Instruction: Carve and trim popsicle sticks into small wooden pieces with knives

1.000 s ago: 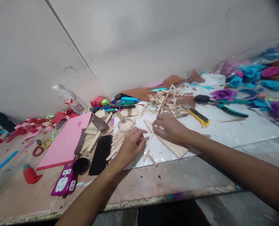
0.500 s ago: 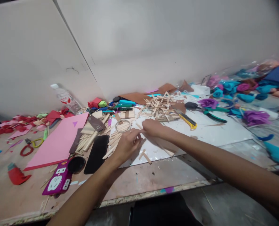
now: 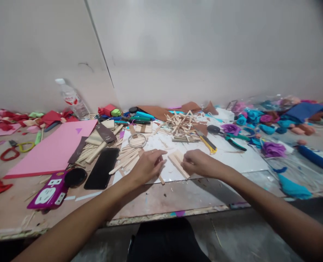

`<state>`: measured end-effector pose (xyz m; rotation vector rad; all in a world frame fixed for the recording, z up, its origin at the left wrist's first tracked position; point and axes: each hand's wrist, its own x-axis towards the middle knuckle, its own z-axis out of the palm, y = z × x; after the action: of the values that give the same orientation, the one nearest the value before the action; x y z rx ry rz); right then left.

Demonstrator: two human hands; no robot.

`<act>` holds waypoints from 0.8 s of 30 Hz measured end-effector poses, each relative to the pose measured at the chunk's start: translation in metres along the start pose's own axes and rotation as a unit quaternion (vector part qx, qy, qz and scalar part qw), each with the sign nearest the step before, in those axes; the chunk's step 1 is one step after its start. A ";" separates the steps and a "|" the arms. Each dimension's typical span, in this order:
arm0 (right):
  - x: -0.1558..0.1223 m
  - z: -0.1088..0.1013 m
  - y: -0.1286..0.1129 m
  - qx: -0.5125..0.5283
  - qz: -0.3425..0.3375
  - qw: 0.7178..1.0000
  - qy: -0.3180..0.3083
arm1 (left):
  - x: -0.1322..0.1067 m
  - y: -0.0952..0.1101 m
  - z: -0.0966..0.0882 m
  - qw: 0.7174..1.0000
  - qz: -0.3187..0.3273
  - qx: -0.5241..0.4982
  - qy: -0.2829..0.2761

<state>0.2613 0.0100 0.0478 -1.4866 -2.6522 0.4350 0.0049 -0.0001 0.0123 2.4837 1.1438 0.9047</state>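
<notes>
Over the white board [image 3: 240,158], my left hand [image 3: 148,166] hovers with its thumb and index finger apart and nothing visible between them. A short craft stick [image 3: 161,179] lies just below it. My right hand [image 3: 196,163] is closed, knuckles up, at the right side of some flat pale wooden pieces [image 3: 175,159] lying side by side. Whatever its fingertips grip is hidden. Loose craft sticks [image 3: 130,156] fan out left of my left hand, with a round metal hoop [image 3: 137,140] on top. Beyond both hands rises a heap of cut sticks [image 3: 181,123].
A yellow cutter knife [image 3: 207,142] and green-handled pliers [image 3: 236,141] lie to the right. On the left are a black phone [image 3: 101,169], a purple box-shaped thing [image 3: 48,191], pink sheets [image 3: 55,147] and scissors [image 3: 10,152]. A bottle [image 3: 72,100] leans against the wall.
My hands were close together; my right hand has moved right and nearer, onto the flat wooden pieces. My left hand stays near the sticks. The view has shifted a little.
</notes>
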 end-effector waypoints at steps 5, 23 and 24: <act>0.020 -0.009 0.023 0.000 -0.003 0.997 0.082 | -0.003 0.013 0.004 0.996 0.067 0.014 -0.057; 0.072 0.005 0.056 -0.065 -0.035 0.992 0.098 | -0.014 0.036 0.004 0.960 0.181 0.112 -0.183; 0.073 0.009 0.057 -0.078 -0.030 0.991 0.104 | -0.016 0.036 0.006 0.960 0.188 0.110 -0.177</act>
<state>0.2683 0.0982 0.0181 -1.3986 -2.6077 0.0632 0.0224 -0.0357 0.0176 2.9502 0.7001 0.3927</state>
